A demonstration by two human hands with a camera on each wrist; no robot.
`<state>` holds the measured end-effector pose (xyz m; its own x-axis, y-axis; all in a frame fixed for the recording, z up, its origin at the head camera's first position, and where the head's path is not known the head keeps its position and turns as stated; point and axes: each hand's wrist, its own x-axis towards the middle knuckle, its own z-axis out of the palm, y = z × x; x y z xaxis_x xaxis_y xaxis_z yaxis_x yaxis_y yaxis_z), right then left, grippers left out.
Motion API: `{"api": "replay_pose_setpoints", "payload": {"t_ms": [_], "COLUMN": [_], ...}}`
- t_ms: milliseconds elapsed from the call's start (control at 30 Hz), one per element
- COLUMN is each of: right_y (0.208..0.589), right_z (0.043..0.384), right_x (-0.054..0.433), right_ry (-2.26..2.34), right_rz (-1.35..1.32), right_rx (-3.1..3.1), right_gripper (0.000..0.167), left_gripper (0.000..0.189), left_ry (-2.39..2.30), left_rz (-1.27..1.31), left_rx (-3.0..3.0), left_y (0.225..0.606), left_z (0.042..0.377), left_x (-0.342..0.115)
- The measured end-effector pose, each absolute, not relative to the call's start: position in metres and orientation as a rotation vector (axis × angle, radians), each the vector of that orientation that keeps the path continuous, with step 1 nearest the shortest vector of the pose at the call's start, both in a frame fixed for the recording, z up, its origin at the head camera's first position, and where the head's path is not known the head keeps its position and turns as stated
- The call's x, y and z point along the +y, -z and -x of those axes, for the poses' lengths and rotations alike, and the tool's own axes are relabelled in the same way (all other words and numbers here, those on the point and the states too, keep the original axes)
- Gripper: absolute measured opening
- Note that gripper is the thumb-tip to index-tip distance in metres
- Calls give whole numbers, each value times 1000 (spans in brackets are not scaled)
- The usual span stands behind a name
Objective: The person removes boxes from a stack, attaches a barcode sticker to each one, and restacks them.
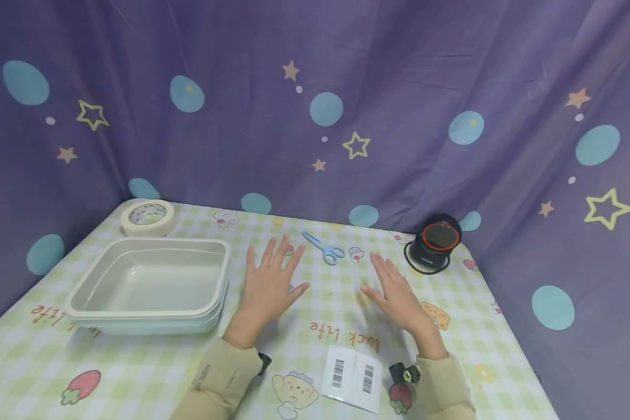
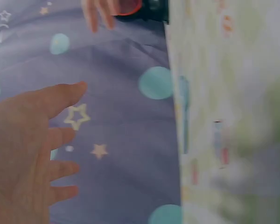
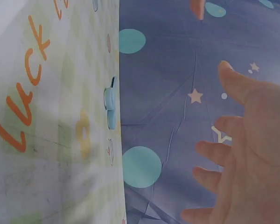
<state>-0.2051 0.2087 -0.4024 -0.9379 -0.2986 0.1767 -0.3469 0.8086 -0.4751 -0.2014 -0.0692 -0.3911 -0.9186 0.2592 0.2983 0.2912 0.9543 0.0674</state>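
Both hands hover over the table with nothing held. My left hand (image 1: 270, 286) has its fingers spread, to the right of a stack of pale plastic basins (image 1: 149, 315). My right hand (image 1: 399, 297) is farther right, fingers straight and thumb apart, palm turned inward. Beyond and between the hands lie blue-handled scissors (image 1: 329, 253), also seen edge-on in the right wrist view. A small bluish, slim object (image 2: 218, 140) lies on the cloth near the left hand, mostly hidden behind that hand in the head view. Nearer the body rests a white folded sheet with two barcodes (image 1: 353, 379).
A roll of whitish tape (image 1: 128, 224) stands at the back left, behind the basins. At the back right is a black round device (image 1: 427, 256) with an orange ring and a cord around its base. A checked cloth (image 1: 147, 373) covers the table; a purple curtain (image 1: 399, 58) hangs behind.
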Motion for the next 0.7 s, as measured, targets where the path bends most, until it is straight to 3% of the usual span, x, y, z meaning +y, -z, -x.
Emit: {"api": "replay_pose_setpoints", "payload": {"t_ms": [433,700], "right_y": [409,409], "right_z": [192,187], "right_x": [213,213], "right_ry": [-1088,-1161], "right_rz": [-706,-740], "right_rx": [-2994,-2967], "right_gripper": [72,71], "left_gripper": [66,70], "left_ry": [247,503], "left_rz": [563,572], "left_rx": [-2757,-2753], "left_y": [338,323], "left_z": [165,144], "left_x": [-116,-181]}}
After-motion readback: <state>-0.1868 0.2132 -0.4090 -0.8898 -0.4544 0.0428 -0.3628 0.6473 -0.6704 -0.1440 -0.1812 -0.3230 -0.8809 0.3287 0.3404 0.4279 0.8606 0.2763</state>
